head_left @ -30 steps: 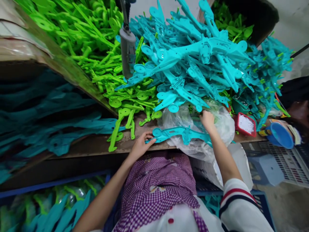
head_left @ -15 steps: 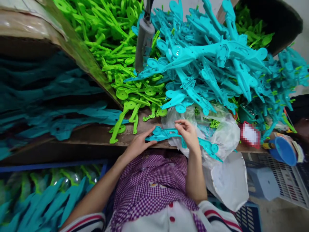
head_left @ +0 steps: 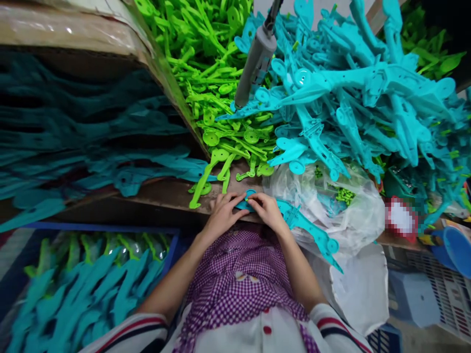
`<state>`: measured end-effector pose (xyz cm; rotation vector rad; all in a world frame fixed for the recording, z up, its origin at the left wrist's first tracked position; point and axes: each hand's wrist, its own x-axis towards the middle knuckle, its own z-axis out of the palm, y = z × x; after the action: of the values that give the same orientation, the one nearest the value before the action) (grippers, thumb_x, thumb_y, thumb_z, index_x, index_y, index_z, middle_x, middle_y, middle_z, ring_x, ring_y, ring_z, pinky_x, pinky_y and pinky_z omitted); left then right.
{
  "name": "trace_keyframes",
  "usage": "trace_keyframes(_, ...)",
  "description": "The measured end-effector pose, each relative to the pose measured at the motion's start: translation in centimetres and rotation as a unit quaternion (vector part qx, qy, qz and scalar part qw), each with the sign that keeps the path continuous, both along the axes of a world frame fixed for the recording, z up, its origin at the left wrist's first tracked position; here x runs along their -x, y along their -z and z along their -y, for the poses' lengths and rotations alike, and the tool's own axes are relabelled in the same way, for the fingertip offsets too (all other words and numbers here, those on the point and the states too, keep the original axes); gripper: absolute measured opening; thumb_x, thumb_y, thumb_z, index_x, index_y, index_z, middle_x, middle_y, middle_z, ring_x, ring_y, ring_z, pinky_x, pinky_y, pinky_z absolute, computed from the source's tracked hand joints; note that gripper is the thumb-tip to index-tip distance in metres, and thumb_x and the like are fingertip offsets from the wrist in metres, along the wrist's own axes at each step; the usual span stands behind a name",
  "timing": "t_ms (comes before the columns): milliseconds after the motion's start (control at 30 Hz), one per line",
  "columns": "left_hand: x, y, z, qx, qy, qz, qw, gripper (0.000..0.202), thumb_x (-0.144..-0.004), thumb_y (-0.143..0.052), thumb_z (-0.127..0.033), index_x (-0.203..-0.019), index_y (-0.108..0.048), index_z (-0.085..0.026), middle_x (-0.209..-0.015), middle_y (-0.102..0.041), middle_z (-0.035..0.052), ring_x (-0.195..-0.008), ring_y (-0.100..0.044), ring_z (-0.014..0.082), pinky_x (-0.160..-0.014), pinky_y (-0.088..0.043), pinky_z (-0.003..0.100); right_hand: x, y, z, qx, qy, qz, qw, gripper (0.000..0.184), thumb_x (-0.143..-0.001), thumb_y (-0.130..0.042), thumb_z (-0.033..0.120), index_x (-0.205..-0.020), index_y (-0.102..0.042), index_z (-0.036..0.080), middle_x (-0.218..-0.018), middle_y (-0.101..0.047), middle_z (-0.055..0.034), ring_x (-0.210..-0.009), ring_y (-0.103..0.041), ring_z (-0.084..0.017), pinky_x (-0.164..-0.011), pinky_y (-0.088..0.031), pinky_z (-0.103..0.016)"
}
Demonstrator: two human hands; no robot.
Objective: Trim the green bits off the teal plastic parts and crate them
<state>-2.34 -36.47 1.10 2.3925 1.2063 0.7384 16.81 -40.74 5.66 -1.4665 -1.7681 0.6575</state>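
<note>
A long turquoise plastic part (head_left: 312,234) lies at the bench edge, its right end reaching out over a clear plastic bag. My left hand (head_left: 225,214) is closed on the part's left end, thumb in front and fingers behind. At the round disc (head_left: 250,192) on that end, my right hand (head_left: 268,211) has its thumb and fingertips pinched together. A tiny green plastic piece (head_left: 247,199) shows at those fingertips, mostly covered by them. The middle of the part is partly hidden by my right hand.
Green plastic parts (head_left: 209,78) and turquoise parts (head_left: 353,93) are heaped behind my hands. A grey electric screwdriver (head_left: 255,63) hangs above them. The clear bag (head_left: 362,215) holds small green pieces. A blue crate (head_left: 172,250) of turquoise-and-green assemblies stands lower left.
My right hand has moved left and down from above the part to its round end, beside my left hand. The part's right end has swung toward me. The head view has shifted left.
</note>
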Motion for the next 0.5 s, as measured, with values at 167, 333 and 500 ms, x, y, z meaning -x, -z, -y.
trace_keyframes(167, -0.27, 0.26, -0.15, 0.003, -0.015, 0.001, 1.000, 0.054, -0.086, -0.068, -0.052, -0.137, -0.057, -0.037, -0.124, -0.058, 0.0074, -0.114, -0.049, 0.0291, -0.091, -0.034, 0.040, 0.09, -0.12, -0.41, -0.014, -0.014, 0.071, 0.997, 0.021, -0.100, -0.052, 0.031, -0.109, -0.068, 0.021, -0.102, -0.071, -0.0045, -0.095, -0.065, -0.016, -0.086, -0.047, -0.026)
trace_keyframes(333, -0.42, 0.27, -0.24, 0.018, -0.021, 0.009, 1.000, 0.054, -0.086, -0.068, -0.051, -0.137, -0.057, -0.039, -0.121, -0.056, 0.0070, -0.113, -0.050, 0.0288, -0.091, -0.035, 0.041, -0.29, 0.05, -0.25, -0.021, -0.025, 0.092, 0.995, 0.021, -0.100, -0.052, 0.031, -0.107, -0.067, 0.019, -0.100, -0.070, -0.0046, -0.091, -0.064, -0.016, -0.083, -0.047, -0.025)
trace_keyframes(500, -0.45, 0.24, -0.24, 0.027, -0.022, 0.005, 0.999, 0.052, -0.087, -0.067, -0.050, -0.137, -0.058, -0.039, -0.117, -0.055, 0.0070, -0.112, -0.050, 0.0291, -0.093, -0.035, 0.042, -0.27, 0.36, 0.04, -0.042, -0.052, 0.144, 0.987, 0.020, -0.102, -0.049, 0.030, -0.105, -0.065, 0.019, -0.099, -0.068, -0.0056, -0.091, -0.064, -0.016, -0.082, -0.047, -0.025)
